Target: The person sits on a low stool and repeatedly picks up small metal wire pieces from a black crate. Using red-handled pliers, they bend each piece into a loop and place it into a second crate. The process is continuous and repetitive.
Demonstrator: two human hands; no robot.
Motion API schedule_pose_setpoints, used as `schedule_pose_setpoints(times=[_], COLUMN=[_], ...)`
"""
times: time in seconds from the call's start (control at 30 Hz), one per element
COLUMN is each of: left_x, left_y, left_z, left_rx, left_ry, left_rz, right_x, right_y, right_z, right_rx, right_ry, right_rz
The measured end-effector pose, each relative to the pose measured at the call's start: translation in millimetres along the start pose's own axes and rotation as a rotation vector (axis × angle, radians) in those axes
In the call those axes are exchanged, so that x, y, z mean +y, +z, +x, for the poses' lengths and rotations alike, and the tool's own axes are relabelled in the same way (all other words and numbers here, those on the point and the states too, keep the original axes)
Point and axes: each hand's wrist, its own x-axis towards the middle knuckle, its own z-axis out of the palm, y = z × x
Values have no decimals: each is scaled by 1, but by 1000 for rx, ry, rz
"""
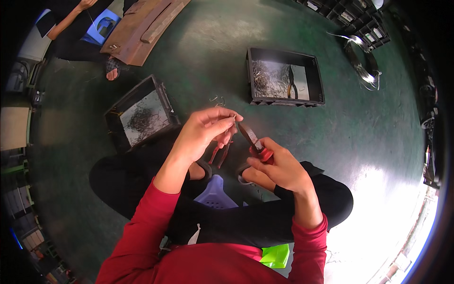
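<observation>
My left hand (204, 131) is closed in a pinch on a thin piece of wire (234, 117), mostly hidden by the fingertips. Just beyond its knuckles small bent wire hooks (218, 100) show. My right hand (283, 168) is wrapped round the red handles of a pair of pliers (249, 136). The pliers' dark jaws point up and left, close to my left fingertips; whether they touch the wire I cannot tell. Below my left hand, near my feet, is a second red-handled tool (220, 155), its upper end hidden by the fingers.
A black crate (284, 102) ahead holds wire pieces and pliers with dark and yellow handles. Another black crate (163, 97) at left holds a pile of wire pieces. A wire coil (360, 59) lies far right. Another person (71, 21) sits at far left by a cardboard sheet (137, 40).
</observation>
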Motion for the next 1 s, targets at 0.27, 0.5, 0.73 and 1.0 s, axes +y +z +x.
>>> schedule_pose_setpoints(times=[0.27,0.5,0.73,1.0], left_x=[4,4,4,-8], left_y=[-1,-5,-4,6], left_z=[-20,-20,-22,-29], left_rx=[1,0,-27,48], left_ry=[108,72,54,182], left_rz=[96,135,199,359], right_x=[-4,-6,3,13], right_y=[10,12,14,25], right_z=[-1,1,4,14], right_rx=[-59,-78,-7,230], right_ry=[21,47,4,-172], right_rz=[28,58,-20,-325])
